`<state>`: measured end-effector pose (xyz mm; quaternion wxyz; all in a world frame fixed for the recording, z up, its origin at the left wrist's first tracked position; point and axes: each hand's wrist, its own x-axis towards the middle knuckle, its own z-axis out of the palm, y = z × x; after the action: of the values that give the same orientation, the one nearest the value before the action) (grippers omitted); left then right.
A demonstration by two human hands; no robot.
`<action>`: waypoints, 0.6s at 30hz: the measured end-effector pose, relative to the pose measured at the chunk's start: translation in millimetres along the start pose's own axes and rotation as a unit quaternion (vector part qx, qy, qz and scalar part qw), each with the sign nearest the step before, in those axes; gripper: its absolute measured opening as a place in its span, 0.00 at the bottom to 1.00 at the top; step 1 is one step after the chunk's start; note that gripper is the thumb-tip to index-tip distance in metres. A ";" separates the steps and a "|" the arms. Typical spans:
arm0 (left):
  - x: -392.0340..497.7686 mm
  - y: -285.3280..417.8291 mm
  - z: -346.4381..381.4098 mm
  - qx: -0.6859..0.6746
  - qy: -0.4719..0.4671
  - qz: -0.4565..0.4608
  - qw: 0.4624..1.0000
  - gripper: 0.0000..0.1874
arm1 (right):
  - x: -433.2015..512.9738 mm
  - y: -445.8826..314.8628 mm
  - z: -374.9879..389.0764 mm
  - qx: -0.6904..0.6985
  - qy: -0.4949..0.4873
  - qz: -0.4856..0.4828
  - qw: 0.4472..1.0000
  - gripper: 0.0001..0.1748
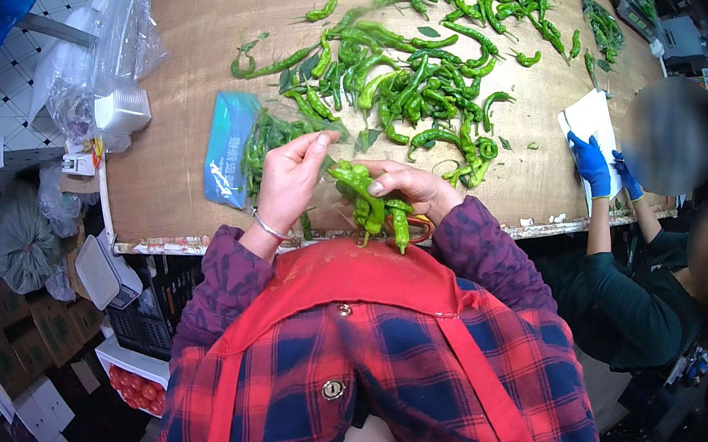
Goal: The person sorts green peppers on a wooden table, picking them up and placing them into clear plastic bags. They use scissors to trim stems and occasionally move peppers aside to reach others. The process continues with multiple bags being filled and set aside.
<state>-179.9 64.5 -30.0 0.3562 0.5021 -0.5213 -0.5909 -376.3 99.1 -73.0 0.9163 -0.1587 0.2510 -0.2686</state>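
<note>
My left hand (293,177) has its thumb and finger pinched at the clear film by the mouth of a plastic bag (230,149). That bag lies flat, with a blue printed end that bears writing, and holds green peppers (262,143). In my right hand (421,188) is a small bunch of wrinkled green chili peppers (372,210), over the table's near edge. Beneath this hand a red-handled tool (420,230), perhaps scissors, is mostly hidden. Just beyond both hands spreads a loose heap of green chili peppers (416,96) with some leaves.
The wooden table (191,35) carries clear plastic bags (132,28) and stacked clear trays (122,110) at its left edge. At right, a co-worker's blue-gloved hand (590,164) holds a white sheet (592,118). Another filled pepper bag (601,29) lies far right.
</note>
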 end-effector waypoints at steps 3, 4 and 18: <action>-3.1 0.7 0.2 0.065 -0.013 0.051 0.996 0.14 | 11.8 14.9 -20.3 0.049 -0.054 0.009 0.997 0.32; -5.7 2.1 -0.1 0.109 -0.008 0.067 0.992 0.13 | 11.4 18.7 -26.3 0.073 -0.045 0.009 0.996 0.29; -28.1 6.7 11.7 0.242 0.001 0.177 0.954 0.12 | 67.4 35.5 0.1 0.261 0.021 -0.027 0.965 0.15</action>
<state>-185.0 92.8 -17.8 0.3237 0.4738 -0.7285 -0.3742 -312.4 89.2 -113.3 0.9129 0.0849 0.1874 -0.3525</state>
